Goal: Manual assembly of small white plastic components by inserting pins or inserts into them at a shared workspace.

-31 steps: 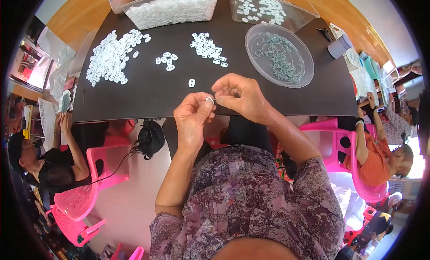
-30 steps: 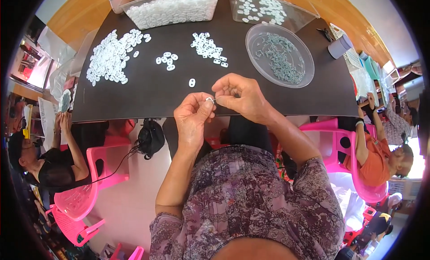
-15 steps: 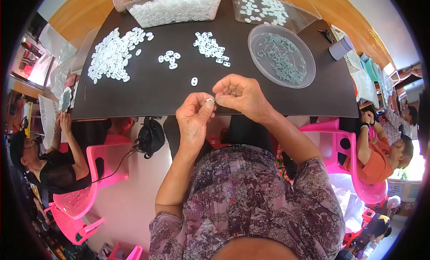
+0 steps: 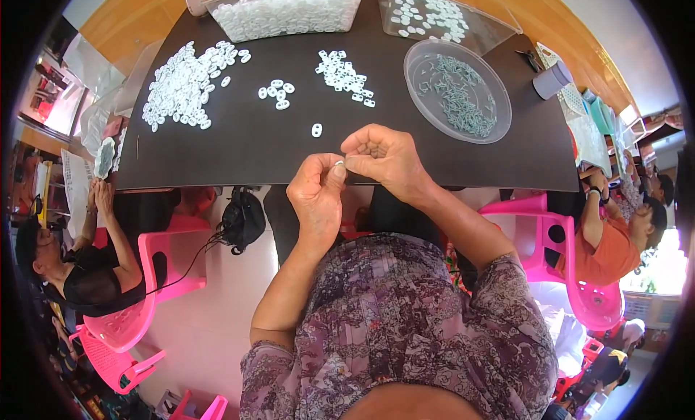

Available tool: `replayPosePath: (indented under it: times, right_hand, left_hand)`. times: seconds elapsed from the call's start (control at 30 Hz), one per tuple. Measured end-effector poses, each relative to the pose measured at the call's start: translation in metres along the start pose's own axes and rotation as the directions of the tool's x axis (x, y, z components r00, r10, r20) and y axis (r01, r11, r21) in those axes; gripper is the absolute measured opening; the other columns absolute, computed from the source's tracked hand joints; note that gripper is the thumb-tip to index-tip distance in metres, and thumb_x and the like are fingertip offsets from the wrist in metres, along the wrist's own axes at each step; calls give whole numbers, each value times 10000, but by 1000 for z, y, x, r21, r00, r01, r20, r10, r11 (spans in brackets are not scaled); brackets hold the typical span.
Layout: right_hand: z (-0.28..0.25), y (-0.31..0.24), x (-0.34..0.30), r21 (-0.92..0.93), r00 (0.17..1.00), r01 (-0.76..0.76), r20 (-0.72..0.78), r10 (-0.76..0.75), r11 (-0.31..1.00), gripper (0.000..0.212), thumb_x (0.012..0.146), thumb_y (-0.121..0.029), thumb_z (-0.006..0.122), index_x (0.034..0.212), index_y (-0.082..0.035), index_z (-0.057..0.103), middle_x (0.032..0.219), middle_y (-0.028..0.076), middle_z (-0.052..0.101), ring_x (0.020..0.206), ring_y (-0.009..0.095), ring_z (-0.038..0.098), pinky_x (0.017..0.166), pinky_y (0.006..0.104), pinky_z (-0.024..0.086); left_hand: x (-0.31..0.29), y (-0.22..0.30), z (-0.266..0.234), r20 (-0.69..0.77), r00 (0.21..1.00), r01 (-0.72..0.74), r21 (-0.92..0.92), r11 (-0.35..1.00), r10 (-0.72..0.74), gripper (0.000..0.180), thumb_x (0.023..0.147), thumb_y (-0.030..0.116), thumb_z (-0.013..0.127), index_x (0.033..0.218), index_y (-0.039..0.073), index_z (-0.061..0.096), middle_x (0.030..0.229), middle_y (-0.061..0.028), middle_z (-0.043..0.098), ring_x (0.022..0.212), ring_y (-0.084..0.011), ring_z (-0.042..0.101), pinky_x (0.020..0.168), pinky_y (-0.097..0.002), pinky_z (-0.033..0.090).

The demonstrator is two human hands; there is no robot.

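I see the left hand (image 4: 316, 186) pinching a small, white, plastic-looking piece (image 4: 339, 164) above the near edge of the dark brown table (image 4: 239, 149); the right hand (image 4: 387, 158) is pinched narrow beside it, holding what, I cannot tell.

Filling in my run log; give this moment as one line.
left hand: pinches white piece; right hand: at its right edge; table: lone piece ahead, dish of grey parts to the right
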State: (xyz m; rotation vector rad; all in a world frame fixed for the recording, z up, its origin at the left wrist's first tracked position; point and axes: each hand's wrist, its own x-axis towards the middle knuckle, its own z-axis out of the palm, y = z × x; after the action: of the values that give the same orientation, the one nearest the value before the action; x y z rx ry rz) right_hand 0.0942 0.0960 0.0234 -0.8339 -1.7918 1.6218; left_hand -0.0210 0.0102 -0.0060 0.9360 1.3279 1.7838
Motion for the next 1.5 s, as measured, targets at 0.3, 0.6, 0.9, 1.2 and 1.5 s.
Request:
replayPosePath:
  times: [0.3, 0.6, 0.9, 1.2, 1.5]
  right_hand:
    - [13, 6, 5, 53, 999, 26, -44, -24, 998, 162, 800, -19, 633, 947, 40, 597, 849, 55, 631, 779, 84, 586, 718, 224, 480]
    - [17, 8, 7, 34, 1000, 18, -14, -17, 999, 139, 817, 1, 610, 946, 47, 591, 847, 67, 637, 781, 93, 601, 716, 227, 494]
    - [29, 12, 6, -87, 997, 26, -63, -32, 996, 133, 816, 4, 598, 938, 53, 584, 851, 63, 621, 774, 90, 592, 697, 229, 501]
    - [22, 4, 22, -203, 995, 95, -6, -98, 975, 133, 827, -68, 590, 907, 33, 622, 816, 31, 629, 763, 69, 569, 678, 226, 469]
    - [17, 25, 65, -785, 825, 458, 200, -529, 417, 162, 719, -49, 628, 874, -85, 662, 741, 88, 543, 741, 275, 511, 651, 371, 429]
  left_hand:
    - [2, 0, -5, -77, 994, 65, -117, 991, -75, 31, 846, 2, 590, 857, -24, 602, 730, 2, 575, 609, -44, 489, 537, -180, 409]
    - [2, 4, -12, -51, 988, 132, -174, 976, -142, 65, 845, 14, 592, 886, -31, 614, 740, -17, 588, 603, -56, 506, 524, -175, 402]
    - [0, 2, -14, -104, 990, 89, -60, 994, -95, 50, 830, -21, 577, 853, -46, 614, 717, -31, 593, 571, -60, 503, 493, -181, 399]
    - [10, 7, -23, -111, 970, 187, -227, 956, -216, 90, 838, 10, 592, 879, -67, 615, 720, -81, 615, 548, -101, 536, 467, -209, 430]
    - [15, 7, -31, -147, 951, 224, -286, 932, -274, 115, 833, 20, 606, 900, -73, 612, 736, -116, 623, 553, -131, 553, 471, -228, 449]
